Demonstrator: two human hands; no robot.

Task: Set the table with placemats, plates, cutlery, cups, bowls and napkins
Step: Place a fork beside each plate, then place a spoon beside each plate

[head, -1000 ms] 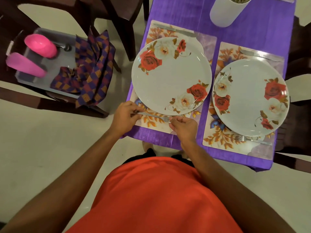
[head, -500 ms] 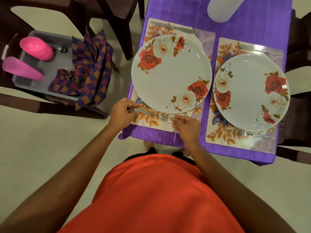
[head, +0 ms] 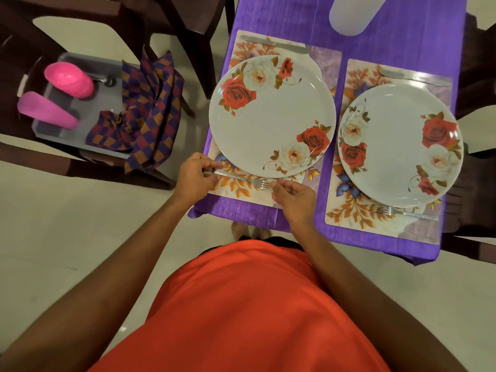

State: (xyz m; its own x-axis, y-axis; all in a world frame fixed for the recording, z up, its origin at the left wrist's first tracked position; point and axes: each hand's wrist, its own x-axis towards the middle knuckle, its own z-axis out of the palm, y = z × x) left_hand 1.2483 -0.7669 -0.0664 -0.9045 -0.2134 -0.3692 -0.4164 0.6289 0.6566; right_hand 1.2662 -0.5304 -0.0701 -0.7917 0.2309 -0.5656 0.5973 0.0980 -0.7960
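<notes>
The left hand point(head: 196, 178) pinches the handle of a fork point(head: 241, 179) along the near edge of the left placemat point(head: 241, 193), just beside the left plate point(head: 271, 114). The right hand point(head: 294, 196), fingers loosely curled, meets the tines; whether it grips them I cannot tell.

No text, label, brand or number could be read — the plates and placemats bore only flowers.

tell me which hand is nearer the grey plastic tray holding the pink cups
Left. The left hand pinches the silver metal fork by its handle, right of the grey plastic tray; the right hand sits farther right, at the fork's tines.
</notes>
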